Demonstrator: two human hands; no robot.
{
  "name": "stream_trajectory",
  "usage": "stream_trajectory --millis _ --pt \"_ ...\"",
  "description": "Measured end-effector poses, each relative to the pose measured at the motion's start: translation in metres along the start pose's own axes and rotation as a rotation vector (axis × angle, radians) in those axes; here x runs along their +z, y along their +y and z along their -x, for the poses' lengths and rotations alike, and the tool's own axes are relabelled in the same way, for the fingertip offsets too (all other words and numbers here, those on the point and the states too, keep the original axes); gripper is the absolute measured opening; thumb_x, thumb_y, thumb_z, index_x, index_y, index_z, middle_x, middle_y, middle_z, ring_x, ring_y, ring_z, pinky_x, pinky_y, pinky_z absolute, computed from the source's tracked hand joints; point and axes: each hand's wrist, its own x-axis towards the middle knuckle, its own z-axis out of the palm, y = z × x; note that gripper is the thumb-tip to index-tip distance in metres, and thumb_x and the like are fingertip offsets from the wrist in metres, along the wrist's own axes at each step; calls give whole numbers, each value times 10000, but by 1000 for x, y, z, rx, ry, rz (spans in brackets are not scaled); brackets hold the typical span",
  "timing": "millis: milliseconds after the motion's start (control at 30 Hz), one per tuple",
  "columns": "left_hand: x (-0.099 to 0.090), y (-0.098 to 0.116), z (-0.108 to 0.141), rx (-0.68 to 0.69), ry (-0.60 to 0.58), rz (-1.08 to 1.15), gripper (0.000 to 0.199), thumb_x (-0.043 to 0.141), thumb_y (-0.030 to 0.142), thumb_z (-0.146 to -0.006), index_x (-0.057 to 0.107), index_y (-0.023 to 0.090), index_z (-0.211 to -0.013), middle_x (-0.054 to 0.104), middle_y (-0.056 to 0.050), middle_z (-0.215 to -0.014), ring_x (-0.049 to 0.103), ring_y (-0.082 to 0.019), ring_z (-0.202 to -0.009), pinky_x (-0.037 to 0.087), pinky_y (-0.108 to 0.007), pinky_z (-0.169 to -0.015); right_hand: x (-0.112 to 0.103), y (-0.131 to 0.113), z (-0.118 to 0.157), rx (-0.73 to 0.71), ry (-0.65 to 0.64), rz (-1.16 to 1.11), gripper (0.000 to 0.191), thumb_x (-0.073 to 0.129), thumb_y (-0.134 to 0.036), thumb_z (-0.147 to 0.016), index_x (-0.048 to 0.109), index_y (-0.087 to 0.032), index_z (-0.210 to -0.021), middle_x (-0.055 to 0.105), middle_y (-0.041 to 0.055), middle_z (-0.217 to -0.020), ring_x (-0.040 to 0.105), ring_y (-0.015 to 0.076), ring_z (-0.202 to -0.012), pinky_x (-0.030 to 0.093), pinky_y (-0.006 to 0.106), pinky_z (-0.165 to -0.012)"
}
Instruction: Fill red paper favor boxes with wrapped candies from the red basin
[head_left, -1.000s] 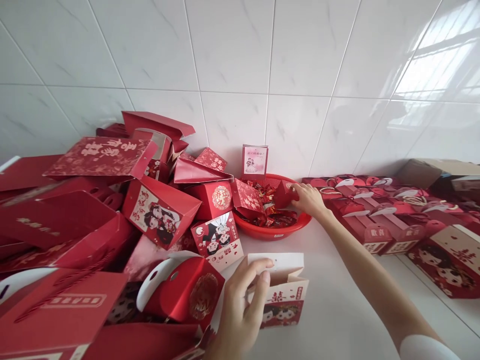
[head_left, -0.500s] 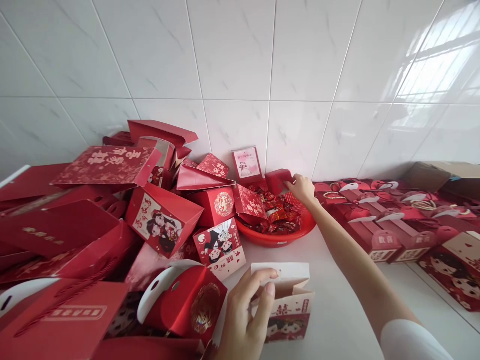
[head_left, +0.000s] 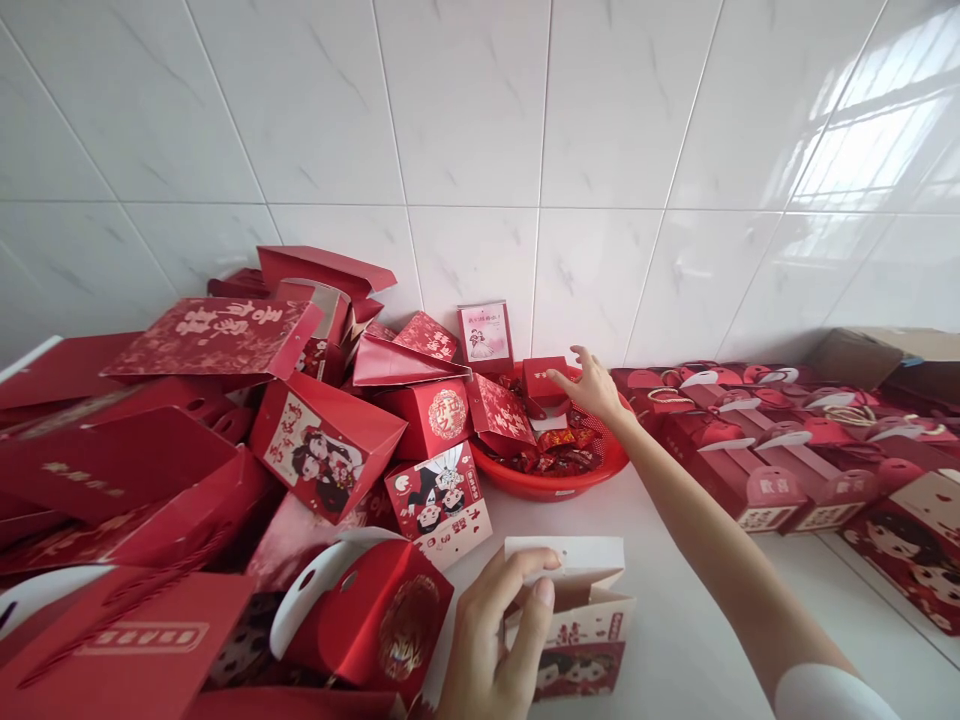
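My left hand [head_left: 499, 625] is closed around the left side of a small white-and-red gift box [head_left: 581, 670] that stands upright with its top open. Over the back right rim of a red plastic basin [head_left: 536, 487], my right hand [head_left: 592, 388] is open with fingers spread, its thumb beside a small red box [head_left: 544, 378]. That box sits on red-wrapped candies [head_left: 566, 455] in the basin. Another patterned red box [head_left: 502, 410] leans in at the basin's left side.
A large heap of red gift boxes [head_left: 322, 440] covers the left side. Rows of handled boxes [head_left: 757, 470] stand at the right, with a cardboard carton [head_left: 862, 355] behind. A pink picture box [head_left: 485, 335] leans against the tiled wall [head_left: 465, 120].
My right hand has let go of the small red box, and its fingers have spread. The box has come down from a tilt onto the candies. My left hand keeps its hold.
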Motion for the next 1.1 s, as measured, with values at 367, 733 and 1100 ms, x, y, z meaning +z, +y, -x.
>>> stream_trajectory --millis 367,733,1100 --pt "-1 -1 1 2 -14 -8 247 559 401 -976 750 247 -1002 770 -56 -1025 718 -224 -988 569 -254 -813 6 9 3 73 -288 -146 1175 769 -600 -743 125 -131 -1607 536 236 -1430 557 341 -1297 468 423 -1020" --pt "0 -1 1 6 -3 -35 254 560 415 -973 752 255 -1013 778 -66 -1051 722 -235 -978 581 -271 -793 6 7 14 -36 -252 -77 599 716 -197 -781 543 -181 -1354 733 85 -1118 695 253 -993 524 316 -791" --pt "1 0 0 22 -14 -20 261 554 413 -979 750 243 -1008 780 -69 -1032 725 -236 -982 581 -271 -798 -2 -28 12 -57 -189 218 711 728 -427 -820 433 -168 -1413 708 142 -1139 692 308 -966 483 325 -696"
